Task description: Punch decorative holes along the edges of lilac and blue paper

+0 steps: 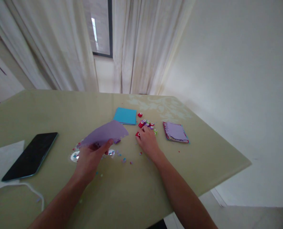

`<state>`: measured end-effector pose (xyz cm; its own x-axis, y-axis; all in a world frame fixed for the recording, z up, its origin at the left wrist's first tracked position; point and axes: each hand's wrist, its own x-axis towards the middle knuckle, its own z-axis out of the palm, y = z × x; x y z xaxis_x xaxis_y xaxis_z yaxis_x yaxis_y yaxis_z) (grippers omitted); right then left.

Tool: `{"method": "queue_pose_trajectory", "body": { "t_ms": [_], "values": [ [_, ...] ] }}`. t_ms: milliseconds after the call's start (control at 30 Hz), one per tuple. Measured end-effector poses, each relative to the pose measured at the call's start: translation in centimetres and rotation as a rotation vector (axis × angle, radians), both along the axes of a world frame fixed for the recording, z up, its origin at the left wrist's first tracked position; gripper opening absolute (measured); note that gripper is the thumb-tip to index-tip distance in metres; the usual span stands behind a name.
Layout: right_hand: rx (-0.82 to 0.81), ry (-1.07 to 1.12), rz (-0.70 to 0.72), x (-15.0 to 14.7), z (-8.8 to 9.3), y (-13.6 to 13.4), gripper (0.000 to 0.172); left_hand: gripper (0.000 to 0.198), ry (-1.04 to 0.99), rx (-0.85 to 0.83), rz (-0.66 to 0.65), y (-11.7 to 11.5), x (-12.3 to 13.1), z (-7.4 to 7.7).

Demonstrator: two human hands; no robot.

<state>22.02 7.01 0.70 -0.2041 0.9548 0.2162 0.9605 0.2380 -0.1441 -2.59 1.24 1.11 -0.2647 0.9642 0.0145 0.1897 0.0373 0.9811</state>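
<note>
My left hand pinches the near edge of a light purple paper sheet and holds it just above the green table. My right hand rests on the table with its fingers reaching into a cluster of small craft punches, red, purple and green. The fingertips touch a red punch, and another red one lies by the thumb. Whether the fingers grip one is hidden. A lone red punch lies farther back.
A blue paper stack lies behind the purple sheet. A multicoloured paper pad is at the right. Paper scraps and shiny discs dot the middle. A dark phone and a white cloth lie at the left.
</note>
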Motion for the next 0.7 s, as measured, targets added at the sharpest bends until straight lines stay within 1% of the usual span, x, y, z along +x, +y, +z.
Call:
{"method": "queue_pose_trajectory", "body": {
  "t_ms": [67, 133, 233, 300, 367, 433, 567, 700],
  "values": [
    [0.009, 0.201, 0.029, 0.0, 0.1, -0.3, 0.016, 0.043, -0.073, 0.021, -0.026, 0.1, 0.0, -0.2],
    [-0.017, 0.541, 0.043, 0.0, 0.2, -0.6, 0.017, 0.041, -0.133, 0.036, -0.047, 0.2, 0.0, -0.4],
    [-0.200, 1.109, 0.070, -0.4, 0.5, -0.9, 0.025, 0.043, -0.239, 0.012, -0.039, 0.3, 0.2, -0.5],
    [-0.343, 1.327, 0.089, -0.9, 0.7, -1.2, 0.032, 0.048, -0.329, -0.014, -0.009, 0.3, 0.5, -0.5],
    [-0.452, 1.422, 0.097, -1.3, 0.9, -1.5, 0.036, 0.052, -0.390, -0.032, 0.016, 0.3, 0.7, -0.4],
    [-0.529, 1.493, 0.093, -1.6, 0.9, -1.7, 0.038, 0.051, -0.413, -0.043, 0.019, 0.3, 0.9, -0.3],
    [-0.598, 1.588, 0.114, -2.0, 1.0, -2.1, 0.041, 0.049, -0.416, -0.046, -0.011, 0.2, 0.9, -0.2],
    [-0.644, 1.591, 0.166, -2.1, 0.8, -2.2, 0.039, 0.049, -0.404, -0.039, -0.046, 0.1, 1.0, 0.0]
  ]
}}
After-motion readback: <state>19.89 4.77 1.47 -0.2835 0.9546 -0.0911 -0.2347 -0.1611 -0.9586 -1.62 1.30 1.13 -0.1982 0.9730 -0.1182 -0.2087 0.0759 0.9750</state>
